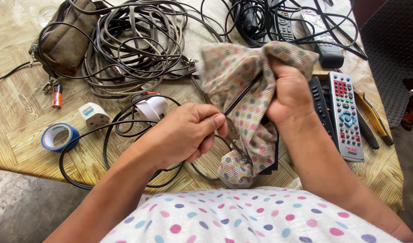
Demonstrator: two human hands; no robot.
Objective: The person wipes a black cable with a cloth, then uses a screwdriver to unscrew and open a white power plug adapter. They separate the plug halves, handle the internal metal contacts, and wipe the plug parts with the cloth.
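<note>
Thin black cable (242, 92) runs taut between my two hands above the pale wood-patterned table (17, 90); my left hand (186, 132) is closed, pinching the cable between thumb and fingers; my right hand (289, 92) is clenched around a cream mesh cloth with coloured dots (235, 67), wrapped over the cable; the cable's slack loops on the table below my left wrist; a roll of blue tape (58, 136) lies far left; a grey remote control (347, 114) lies just right of my right wrist.
</note>
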